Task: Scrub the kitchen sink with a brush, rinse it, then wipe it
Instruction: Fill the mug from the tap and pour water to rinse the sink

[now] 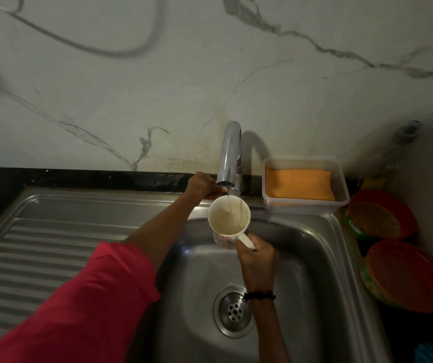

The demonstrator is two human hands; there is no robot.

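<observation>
Head view, right hand (pixel 258 260) holding mug (pixel 229 221) under faucet (pixel 229 155)

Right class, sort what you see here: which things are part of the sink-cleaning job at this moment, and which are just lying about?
In use:
sink
tap, running
mug, filling under the tap
right hand, holding the mug's handle
left hand, at the tap's base

Lying about:
clear tub with an orange cloth
two orange-lidded containers, right of the sink
</observation>
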